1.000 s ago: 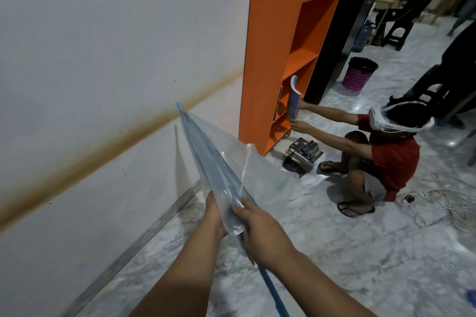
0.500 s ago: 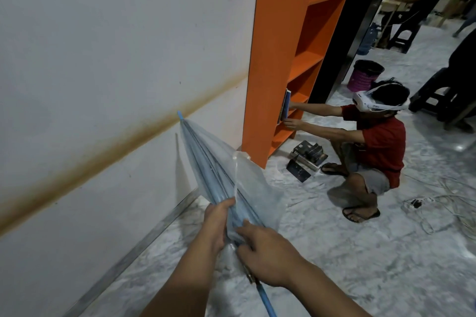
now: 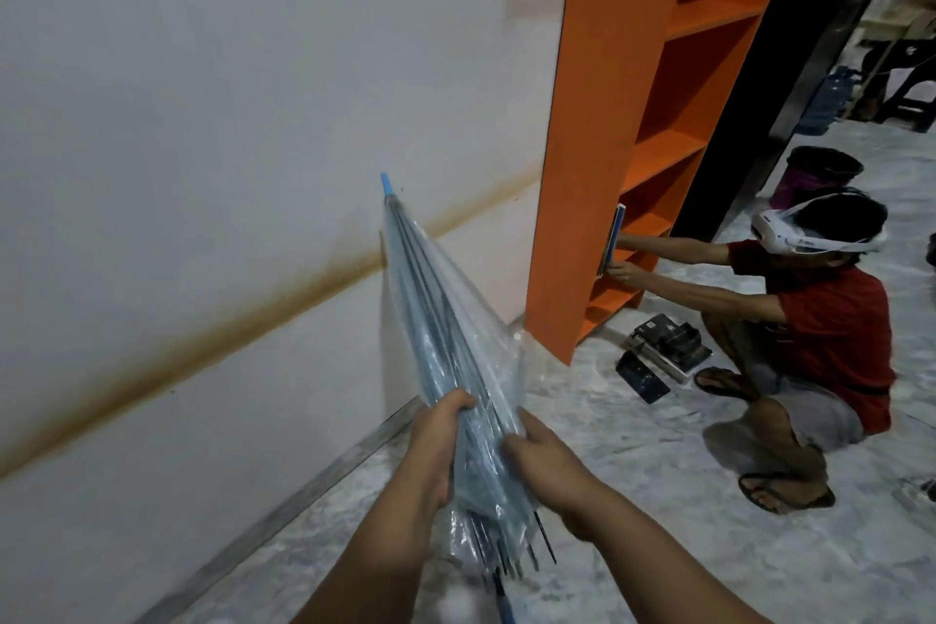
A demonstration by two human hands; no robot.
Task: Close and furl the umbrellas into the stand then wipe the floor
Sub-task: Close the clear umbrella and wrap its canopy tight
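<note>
A clear plastic umbrella (image 3: 445,329) with a blue tip and blue shaft is closed, pointing up and away toward the white wall. My left hand (image 3: 435,441) wraps around the gathered canopy from the left. My right hand (image 3: 549,464) presses the loose folds against the ribs from the right. The rib ends stick out below my hands, and the blue shaft runs down out of the frame's bottom edge. No umbrella stand is in view.
An orange bookshelf (image 3: 608,167) stands against the wall ahead. A person in a red shirt (image 3: 830,334) squats beside it, handling a book. Dark boxes (image 3: 663,350) lie on the marble floor (image 3: 709,547). A bucket (image 3: 820,172) sits farther back.
The loose canopy flap has been pulled in tighter around the ribs. Both hands have shifted slightly up the umbrella, and the bundle looks slimmer than before.
</note>
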